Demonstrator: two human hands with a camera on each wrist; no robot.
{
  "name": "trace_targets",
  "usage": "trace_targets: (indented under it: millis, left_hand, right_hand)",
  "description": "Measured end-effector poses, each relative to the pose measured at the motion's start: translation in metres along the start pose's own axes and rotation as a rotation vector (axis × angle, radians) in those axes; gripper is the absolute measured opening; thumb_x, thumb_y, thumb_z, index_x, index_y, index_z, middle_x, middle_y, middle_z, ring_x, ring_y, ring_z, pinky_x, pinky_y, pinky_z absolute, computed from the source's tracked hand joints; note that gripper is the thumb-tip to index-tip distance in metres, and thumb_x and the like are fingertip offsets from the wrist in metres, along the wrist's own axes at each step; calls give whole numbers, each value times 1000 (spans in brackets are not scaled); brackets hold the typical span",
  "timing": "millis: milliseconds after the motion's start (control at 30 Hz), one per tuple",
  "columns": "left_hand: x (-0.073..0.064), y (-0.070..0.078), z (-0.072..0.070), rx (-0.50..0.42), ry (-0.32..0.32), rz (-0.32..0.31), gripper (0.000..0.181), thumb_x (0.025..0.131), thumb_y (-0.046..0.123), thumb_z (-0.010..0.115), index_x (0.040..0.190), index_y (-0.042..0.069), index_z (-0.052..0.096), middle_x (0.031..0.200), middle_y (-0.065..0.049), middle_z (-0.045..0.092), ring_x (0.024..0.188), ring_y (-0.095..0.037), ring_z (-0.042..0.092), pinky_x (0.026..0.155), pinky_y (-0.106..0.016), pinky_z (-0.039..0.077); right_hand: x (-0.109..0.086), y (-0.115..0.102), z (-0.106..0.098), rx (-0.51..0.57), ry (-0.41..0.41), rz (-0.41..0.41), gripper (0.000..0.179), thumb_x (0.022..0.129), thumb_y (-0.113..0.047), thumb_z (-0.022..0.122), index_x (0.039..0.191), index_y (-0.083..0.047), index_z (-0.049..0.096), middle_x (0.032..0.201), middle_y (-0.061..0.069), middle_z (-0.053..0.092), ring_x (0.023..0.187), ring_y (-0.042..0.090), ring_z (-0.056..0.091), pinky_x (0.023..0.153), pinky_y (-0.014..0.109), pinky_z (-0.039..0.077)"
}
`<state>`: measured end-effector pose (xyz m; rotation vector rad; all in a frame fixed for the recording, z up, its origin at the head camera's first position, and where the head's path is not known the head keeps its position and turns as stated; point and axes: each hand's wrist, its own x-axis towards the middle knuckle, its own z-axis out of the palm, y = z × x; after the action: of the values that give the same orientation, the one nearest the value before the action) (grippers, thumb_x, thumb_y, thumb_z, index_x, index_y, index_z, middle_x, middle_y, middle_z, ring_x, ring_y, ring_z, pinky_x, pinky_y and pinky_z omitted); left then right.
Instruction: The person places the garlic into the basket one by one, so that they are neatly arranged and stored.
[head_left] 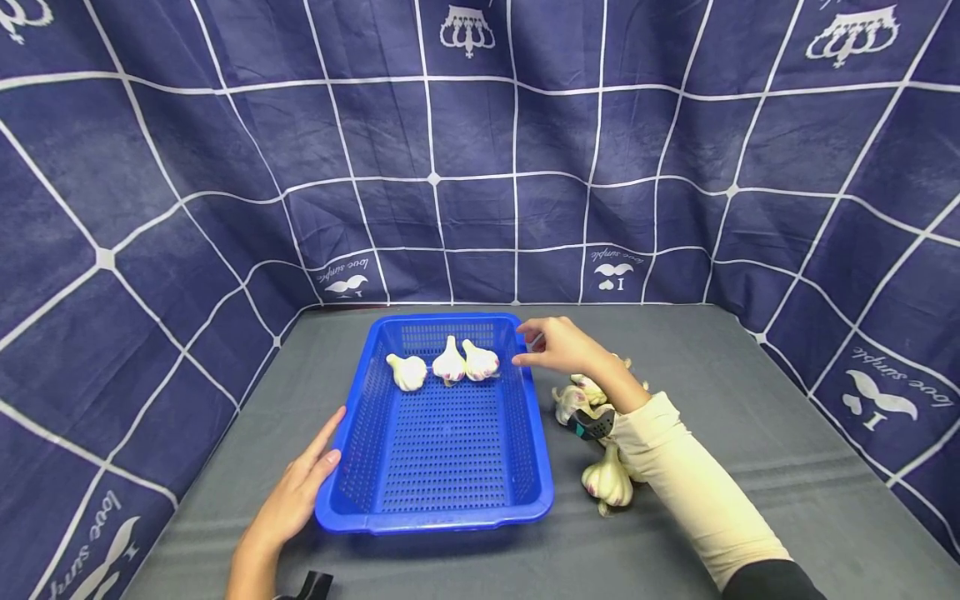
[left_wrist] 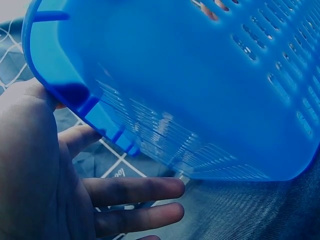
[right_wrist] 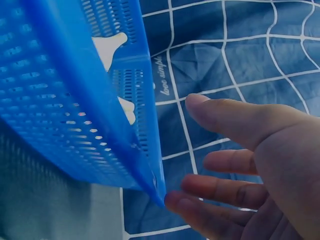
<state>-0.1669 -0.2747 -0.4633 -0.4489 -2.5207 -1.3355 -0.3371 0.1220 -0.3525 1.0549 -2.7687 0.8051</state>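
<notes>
A blue perforated plastic basket (head_left: 442, 517) holds three garlic bulbs near its far end: a left one (head_left: 408, 373), a middle one (head_left: 449, 365) and a right one (head_left: 481, 362). My left hand (head_left: 294, 492) is at the basket's left side, its thumb by the rim and its fingers nearly straight in the left wrist view. Beside the far right corner is my right hand (head_left: 561, 345), thumb and fingers spread with nothing between them. In the right wrist view one fingertip (right_wrist: 177, 202) is close to the rim; contact is unclear.
Several more garlic bulbs (head_left: 608, 481) lie right of the basket, partly hidden under my right forearm. Grey cloth (head_left: 750, 433) covers the table. A dark blue checked curtain (head_left: 480, 133) hangs at the back and both sides.
</notes>
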Motion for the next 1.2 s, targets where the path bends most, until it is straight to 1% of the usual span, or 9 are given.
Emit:
trace_targets:
  millis: [133, 333, 467, 700, 867, 967, 1067, 1100, 1200]
  left_hand:
    - [0, 1, -1, 2, -1, -5, 51, 106, 15, 40, 157, 19, 31, 152, -22, 37, 125, 15, 32, 97, -3, 23]
    - [1, 2, 0, -2, -9, -10, 51, 106, 15, 39, 157, 17, 30, 153, -24, 36, 125, 15, 31, 97, -3, 23]
    - [1, 2, 0, -3, -11, -21, 51, 106, 17, 39, 157, 18, 30, 153, -23, 35, 125, 16, 29, 97, -2, 22]
    - [0, 3, 0, 13, 2, -20, 51, 106, 16, 39, 157, 19, 31, 153, -21, 36, 126, 17, 29, 97, -2, 22]
    - [-1, 3, 1, 16, -2, -26, 51, 106, 17, 40, 157, 20, 31, 153, -21, 37, 125, 16, 30, 97, -2, 22]
    - [-1, 3, 0, 24, 3, -19, 51, 106, 17, 40, 157, 20, 31, 152, -21, 38, 125, 15, 31, 97, -2, 22]
    - [-1, 2, 0, 32, 10, -13, 51, 106, 16, 40, 156, 20, 32, 152, -21, 38, 125, 15, 31, 96, -2, 23]
    - [-1, 2, 0, 29, 9, -12, 51, 106, 16, 40, 156, 20, 32, 152, -21, 38, 125, 16, 31, 96, -2, 23]
    - [-1, 2, 0, 22, 6, -5, 51, 106, 16, 40, 157, 19, 31, 152, -22, 37, 126, 17, 30, 97, -2, 22]
  right_hand:
    - [-13, 5, -1, 28, 25, 7, 52, 83, -27, 80, 119, 7, 65, 96, 17, 72, 83, 23, 70, 77, 36, 57]
    - [-33, 12, -3, 94, 64, 19, 46, 84, -23, 80, 117, 5, 66, 94, 14, 72, 82, 23, 70, 76, 38, 57]
    - [-46, 14, -4, 129, 99, 20, 42, 84, -20, 80, 115, 5, 67, 93, 10, 71, 80, 22, 70, 74, 35, 57]
    - [-70, 18, -4, 196, 185, 37, 34, 84, -14, 80, 111, 3, 69, 92, 10, 72, 77, 19, 69, 71, 32, 57]
    - [-93, 29, 1, 259, 268, -1, 32, 84, -13, 79, 108, 6, 69, 90, 10, 71, 75, 14, 68, 65, 27, 56]
    - [-106, 35, 3, 287, 287, 9, 31, 84, -12, 78, 107, 6, 69, 89, 9, 71, 75, 11, 67, 63, 25, 55]
    - [-117, 37, 4, 297, 273, 59, 31, 84, -11, 78, 108, 6, 69, 90, 9, 71, 76, 12, 67, 64, 26, 55]
    - [-121, 37, 3, 292, 264, 94, 32, 85, -12, 78, 110, 5, 69, 92, 8, 71, 77, 12, 68, 65, 27, 56]
    - [-131, 38, 3, 271, 259, 162, 33, 85, -14, 78, 110, 6, 69, 92, 7, 72, 77, 13, 68, 65, 27, 56]
